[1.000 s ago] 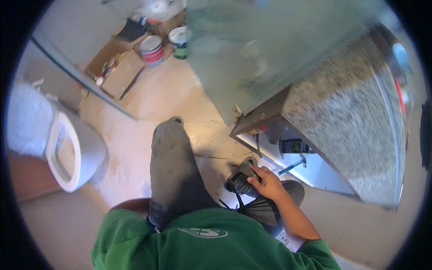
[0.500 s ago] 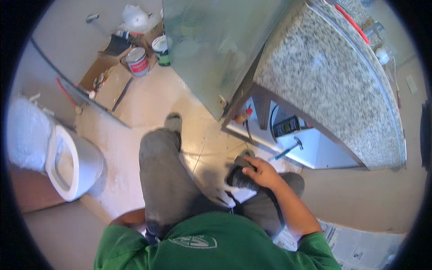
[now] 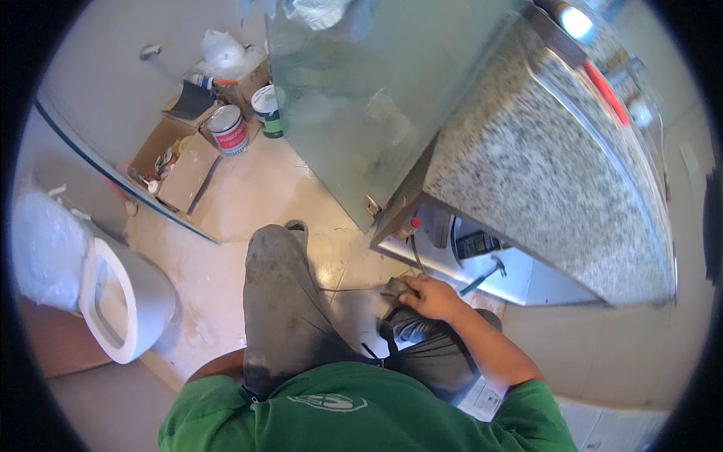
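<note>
My right hand is low in front of my right leg, its fingers bent around a dark grey piece whose kind I cannot make out. A black strap-like strip hangs just below it. My left forearm passes behind my left thigh, and the left hand is hidden there. To the right of my right hand, a hammer with a teal handle leans at the vanity cabinet's opening. Inside the opening are a dark box-like package and a red-capped bottle.
A speckled granite countertop and a frosted glass panel rise ahead. At the left stands a toilet. Farther back are an open cardboard box, a red-and-silver can and a green-and-white tub. Another glass edge crosses the left.
My right hand has moved slightly down, its fingers now curled around the dark grey piece. The view has tilted, so the room sits lower and a bright lamp shows at the top right.
</note>
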Demonstrator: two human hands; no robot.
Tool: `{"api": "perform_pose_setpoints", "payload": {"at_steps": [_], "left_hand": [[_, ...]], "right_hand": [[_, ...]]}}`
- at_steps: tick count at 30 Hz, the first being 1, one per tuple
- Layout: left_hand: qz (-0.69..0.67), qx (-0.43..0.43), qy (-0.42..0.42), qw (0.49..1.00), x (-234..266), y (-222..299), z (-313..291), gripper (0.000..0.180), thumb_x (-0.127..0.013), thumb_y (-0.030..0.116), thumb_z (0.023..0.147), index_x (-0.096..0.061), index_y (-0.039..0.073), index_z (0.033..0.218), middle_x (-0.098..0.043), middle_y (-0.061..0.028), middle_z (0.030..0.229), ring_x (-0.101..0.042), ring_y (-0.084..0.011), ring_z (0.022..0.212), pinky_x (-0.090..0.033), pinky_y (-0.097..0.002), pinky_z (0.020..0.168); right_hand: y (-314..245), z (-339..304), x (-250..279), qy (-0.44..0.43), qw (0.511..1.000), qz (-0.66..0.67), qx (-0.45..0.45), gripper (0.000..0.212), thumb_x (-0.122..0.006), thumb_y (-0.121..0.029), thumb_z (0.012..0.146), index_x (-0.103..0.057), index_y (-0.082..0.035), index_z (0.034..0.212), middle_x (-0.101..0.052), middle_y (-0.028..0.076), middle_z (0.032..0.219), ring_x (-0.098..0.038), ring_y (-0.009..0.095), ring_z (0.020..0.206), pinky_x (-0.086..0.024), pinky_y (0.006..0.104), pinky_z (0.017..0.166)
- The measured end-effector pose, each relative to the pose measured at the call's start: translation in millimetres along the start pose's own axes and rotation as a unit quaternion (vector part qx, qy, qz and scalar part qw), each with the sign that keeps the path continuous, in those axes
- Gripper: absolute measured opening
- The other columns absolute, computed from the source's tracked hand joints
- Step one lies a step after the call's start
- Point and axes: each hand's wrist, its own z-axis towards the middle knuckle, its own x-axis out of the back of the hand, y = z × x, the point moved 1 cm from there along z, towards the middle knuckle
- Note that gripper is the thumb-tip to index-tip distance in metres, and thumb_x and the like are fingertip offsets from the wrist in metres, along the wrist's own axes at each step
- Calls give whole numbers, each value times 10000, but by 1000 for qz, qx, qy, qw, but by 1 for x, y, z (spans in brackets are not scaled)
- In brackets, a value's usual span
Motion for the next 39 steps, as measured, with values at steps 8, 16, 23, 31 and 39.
{"api": "perform_pose_setpoints", "payload": {"at_steps": [8,16,23,31,39], "left_hand": [[-61,-5,-2,998,29,-29,1,401,-506,375,1050,-719,41,1111,-710,-107,1153,-604,-219,1125,-426,-394,1037],[-393,-20,88,915,115,-71,6,399,-505,374,1052,-718,41,1107,-708,-103,1161,-599,-216,1140,-417,-391,1051],[-360,-395,356,766,222,175,-120,267,-580,225,1016,-701,0,1092,-709,-102,1131,-651,-194,1071,-493,-349,970],[-7,-679,128,723,72,407,-64,302,-680,198,936,-702,48,1197,-704,-153,1192,-667,-330,1080,-509,-412,974],[72,-667,237,703,-35,406,-63,528,-612,226,923,-572,-34,1381,-482,-275,1499,-382,-447,1453,-282,-595,1187]], "right_hand": [[-26,-86,-36,184,974,112,-66,576,-717,-397,927,-613,-64,1385,-671,230,1066,-654,402,988,-512,433,886],[-78,-99,-23,283,954,101,-16,511,-744,-125,809,-618,10,1285,-659,192,1181,-643,359,1090,-500,394,970],[-38,-128,11,315,948,-38,-8,537,-667,-65,763,-615,-5,1294,-580,199,1037,-557,399,963,-467,457,869],[-23,-96,3,335,936,-108,17,589,-685,-107,778,-580,-24,1352,-571,206,1024,-536,409,939,-438,484,824],[-8,-122,-11,317,936,-137,-61,587,-665,-109,767,-590,-24,1343,-571,201,1015,-533,409,929,-426,480,837]]}}
